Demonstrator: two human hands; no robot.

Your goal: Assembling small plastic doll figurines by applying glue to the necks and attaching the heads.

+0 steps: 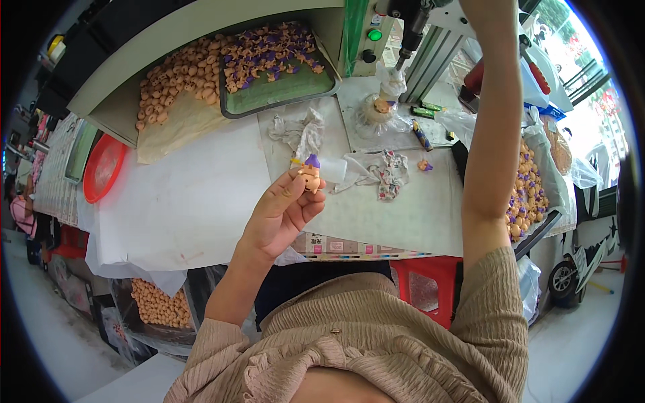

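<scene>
My left hand [279, 215] pinches a small toy figure [310, 180] between thumb and fingers, above the front half of the white-covered table. The figure's tan rounded part faces down and a purple part points up. My right arm [492, 134] stretches away past the right of the bench press [411, 40], and its hand lies beyond the upper edge of the view. Under the press's tip stands a plastic-wrapped fixture [376, 115] with a tan piece in its top. Crumpled cloths [391, 176] and a loose purple-and-tan piece [424, 164] lie on the table.
A dark-rimmed tray [282, 107] of purple-and-tan pieces stands at the back, beside a heap of tan heads [178, 77]. A red basin [104, 168] sits at the left. More figures fill a bin [527, 195] at the right. Several small tubes [422, 136] lie near the press.
</scene>
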